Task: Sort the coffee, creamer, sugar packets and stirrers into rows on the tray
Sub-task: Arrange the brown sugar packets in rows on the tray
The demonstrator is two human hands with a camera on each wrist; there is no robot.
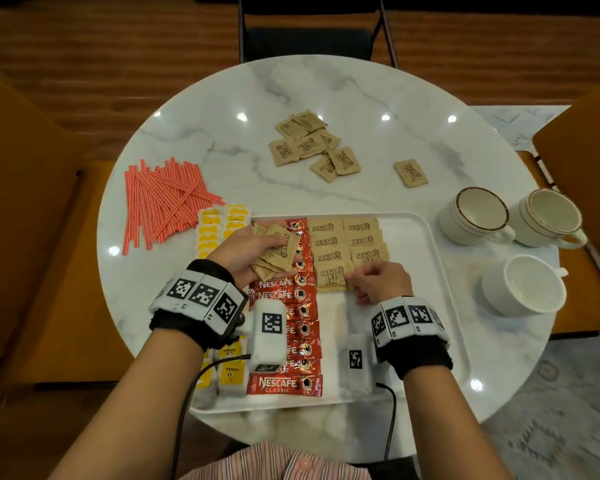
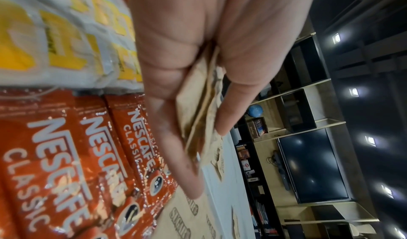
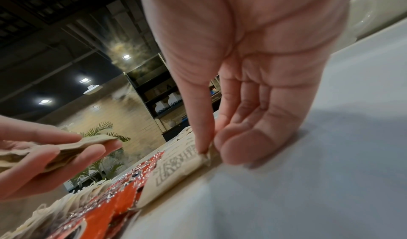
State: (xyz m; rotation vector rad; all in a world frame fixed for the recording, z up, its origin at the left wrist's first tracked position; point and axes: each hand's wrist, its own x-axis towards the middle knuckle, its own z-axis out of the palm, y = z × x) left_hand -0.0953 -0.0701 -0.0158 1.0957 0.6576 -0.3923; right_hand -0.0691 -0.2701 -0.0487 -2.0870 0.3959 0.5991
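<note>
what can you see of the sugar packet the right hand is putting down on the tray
The sugar packet is a flat, square brown paper sachet printed "Sugar in the Raw" in dark letters. It lies face up on the white tray, nearest the person in the sugar rows, its left edge against the red coffee sachets. The right hand pinches its right edge between thumb and fingertips, lifting that edge slightly, as the right wrist view shows.

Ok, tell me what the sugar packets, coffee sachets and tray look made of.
Sugar packets: matte brown paper, apparently; no shine, soft creases.
Coffee sachets: glossy red film or foil, probably; sharp highlights in the left wrist view.
Tray: smooth white, likely plastic; could be melamine.
</note>
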